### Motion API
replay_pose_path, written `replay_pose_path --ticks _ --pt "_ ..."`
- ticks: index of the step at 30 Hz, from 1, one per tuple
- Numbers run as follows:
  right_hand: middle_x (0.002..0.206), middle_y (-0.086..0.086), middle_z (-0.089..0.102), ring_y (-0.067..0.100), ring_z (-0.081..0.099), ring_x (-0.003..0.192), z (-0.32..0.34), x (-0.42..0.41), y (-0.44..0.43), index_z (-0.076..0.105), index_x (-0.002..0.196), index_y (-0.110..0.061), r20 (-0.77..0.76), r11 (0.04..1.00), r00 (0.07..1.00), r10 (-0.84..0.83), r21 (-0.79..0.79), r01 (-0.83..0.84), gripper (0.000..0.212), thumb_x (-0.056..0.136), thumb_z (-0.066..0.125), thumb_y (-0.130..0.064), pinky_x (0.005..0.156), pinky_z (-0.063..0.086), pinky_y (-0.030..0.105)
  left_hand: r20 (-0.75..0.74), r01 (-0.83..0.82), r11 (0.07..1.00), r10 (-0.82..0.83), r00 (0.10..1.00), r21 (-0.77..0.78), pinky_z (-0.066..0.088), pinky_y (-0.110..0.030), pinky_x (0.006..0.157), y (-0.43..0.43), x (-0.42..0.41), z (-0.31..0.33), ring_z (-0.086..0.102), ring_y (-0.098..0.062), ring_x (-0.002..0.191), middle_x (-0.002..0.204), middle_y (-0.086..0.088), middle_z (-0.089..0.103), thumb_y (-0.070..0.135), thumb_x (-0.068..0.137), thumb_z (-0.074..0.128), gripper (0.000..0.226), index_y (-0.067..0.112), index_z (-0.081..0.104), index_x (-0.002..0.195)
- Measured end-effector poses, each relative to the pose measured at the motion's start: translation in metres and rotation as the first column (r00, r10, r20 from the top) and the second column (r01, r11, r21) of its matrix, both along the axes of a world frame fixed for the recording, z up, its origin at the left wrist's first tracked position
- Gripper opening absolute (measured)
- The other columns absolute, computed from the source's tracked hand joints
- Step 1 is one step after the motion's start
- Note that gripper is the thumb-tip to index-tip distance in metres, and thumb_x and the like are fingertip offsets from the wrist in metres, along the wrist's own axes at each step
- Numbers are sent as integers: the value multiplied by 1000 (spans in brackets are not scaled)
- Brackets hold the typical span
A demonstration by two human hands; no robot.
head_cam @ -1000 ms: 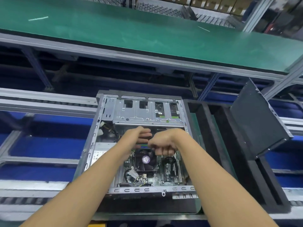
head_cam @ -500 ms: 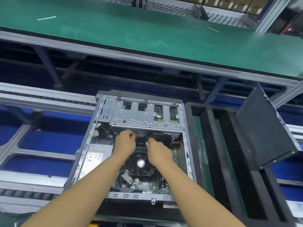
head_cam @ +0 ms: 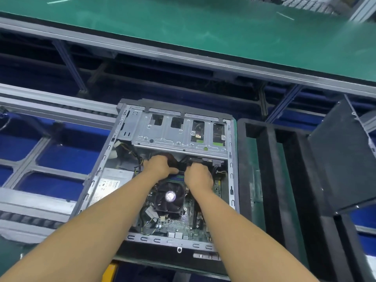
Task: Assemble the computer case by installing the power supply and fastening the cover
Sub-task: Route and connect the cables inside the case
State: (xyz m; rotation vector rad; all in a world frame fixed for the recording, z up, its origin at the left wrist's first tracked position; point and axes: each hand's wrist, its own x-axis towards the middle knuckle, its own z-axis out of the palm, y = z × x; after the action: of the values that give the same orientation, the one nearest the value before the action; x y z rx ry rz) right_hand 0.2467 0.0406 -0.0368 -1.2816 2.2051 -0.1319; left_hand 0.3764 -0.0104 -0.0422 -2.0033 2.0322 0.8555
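The open computer case [head_cam: 232,180] lies flat in front of me, its side off. Inside sit the motherboard with a black CPU fan [head_cam: 169,197] and, at the left, the grey power supply [head_cam: 109,184]. Both my hands reach deep into the case, just below the silver drive cage [head_cam: 177,133]. My left hand [head_cam: 159,166] and my right hand [head_cam: 198,175] have curled fingers around dark cables or a connector above the memory slots; what they hold is mostly hidden. The black side cover [head_cam: 343,157] leans upright at the right.
A black foam tray [head_cam: 270,180] with long slots lies right of the case. A green conveyor belt [head_cam: 203,27] runs across the back behind a metal rail. Blue bins and grey frame bars are at the left.
Both hands have pushed farther into the case, up toward the drive cage, and moved slightly apart. The camera has tilted closer over the case.
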Motion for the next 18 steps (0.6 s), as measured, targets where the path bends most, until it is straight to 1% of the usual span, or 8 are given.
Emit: replay_pose_path --ticks 3,5,7,9,11,14,17,18 --pt "115 16 69 33 66 98 -1 -2 -2 72 107 -3 34 999 998 -45 28 44 34 108 43 -21 74 46 33 -117 -150 989 150 982 14 45 -32 90 -1 2 -3 60 -32 110 116 -12 67 44 93 64 42 9 70 113" --pt "115 17 68 32 64 95 -5 -5 -5 70 103 -2 51 998 998 -40 54 37 37 109 40 -22 75 46 33 -117 -261 965 263 958 34 43 -31 83 -5 2 -2 59 -35 112 121 -19 65 29 100 54 34 0 68 113" --pt "112 19 65 34 63 98 -6 -7 -10 69 103 1 63 997 998 -23 80 17 40 109 40 -24 76 45 33 -108 -321 943 329 938 88 44 -34 87 -10 0 -2 57 -37 117 128 -23 61 23 102 47 37 -5 64 117" --pt "101 18 61 31 58 86 -6 -11 -12 64 87 0 66 994 998 -10 112 3 40 108 40 -24 73 43 31 -109 -336 932 351 930 137 45 -36 92 -12 -1 -3 56 -37 120 132 -23 59 24 102 45 39 -5 62 123" --pt "101 20 62 29 52 81 -6 -13 -14 63 87 3 56 989 998 -1 147 -8 41 108 40 -23 71 40 29 -83 -333 931 348 934 151 46 -36 95 -11 -4 0 56 -35 120 133 -20 58 25 103 43 39 -2 62 123" --pt "115 25 68 34 60 95 -7 -14 -17 68 110 9 67 977 998 9 211 -23 45 110 37 -22 75 44 31 -62 -344 929 355 933 140 42 -37 106 -9 -6 1 53 -32 125 137 -18 55 24 103 43 38 -1 58 128" --pt "107 24 69 36 65 107 -7 -12 -17 67 97 4 62 981 998 5 191 -17 42 109 39 -24 74 41 30 -66 -337 927 351 934 168 41 -36 107 -11 -6 1 50 -32 127 139 -19 53 24 105 40 40 -3 53 131" --pt "110 25 69 37 65 111 -7 -11 -16 67 98 3 62 984 998 -7 180 -4 40 109 40 -24 76 43 31 -70 -353 919 369 927 174 40 -37 107 -13 -6 -3 50 -33 126 138 -18 54 25 105 39 40 -3 54 130"
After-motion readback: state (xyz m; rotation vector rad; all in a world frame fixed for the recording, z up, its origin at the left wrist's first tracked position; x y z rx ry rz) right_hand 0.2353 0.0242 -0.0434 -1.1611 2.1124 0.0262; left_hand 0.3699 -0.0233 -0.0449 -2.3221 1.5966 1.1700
